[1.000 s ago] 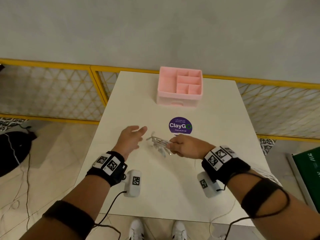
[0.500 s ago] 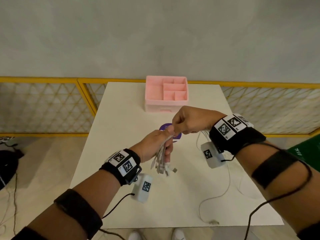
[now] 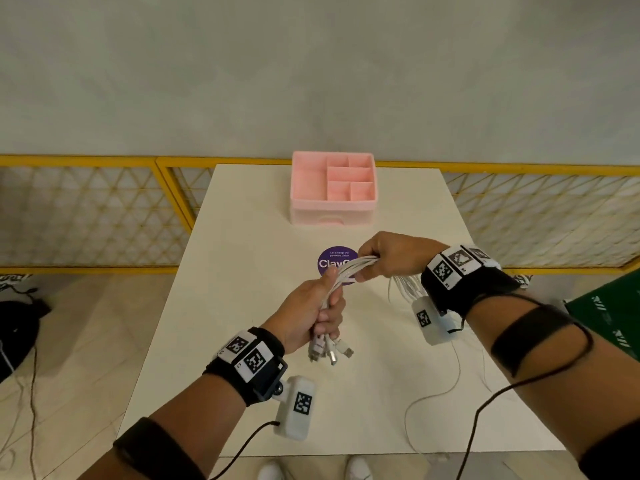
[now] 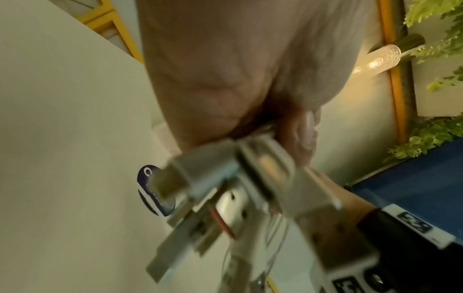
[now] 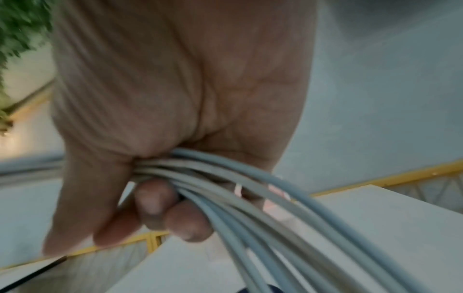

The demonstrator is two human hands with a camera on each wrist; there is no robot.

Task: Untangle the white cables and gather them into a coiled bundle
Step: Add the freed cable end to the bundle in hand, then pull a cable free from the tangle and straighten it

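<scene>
Both hands hold the white cables [image 3: 349,270] in the air above the middle of the worktop [image 3: 242,271]. The left hand [image 3: 308,315] has its fingers [image 3: 330,318] curled tight around the bundle near its plug ends, and several plugs [image 3: 330,351] hang out below the fist, clear of the surface. In the left wrist view those plugs [image 4: 225,190] fill the picture, blurred, just under the clenched hand [image 4: 238,69]. From that fist the strands arch up and across to the right hand [image 3: 394,256], whose fingers [image 5: 172,210] are wrapped around them; the right wrist view shows the cables [image 5: 250,198] running side by side out of the closed palm [image 5: 180,79]. Past the right hand the strands drop behind the wrist toward the right edge of the worktop, and one thin loop [image 3: 433,396] lies on the surface near the front right corner. A purple round sticker [image 3: 332,261] sits at the centre of the worktop, partly covered by the bundle. A pink organiser box [image 3: 301,188] with open compartments stands at the far edge, well apart from the hands.
</scene>
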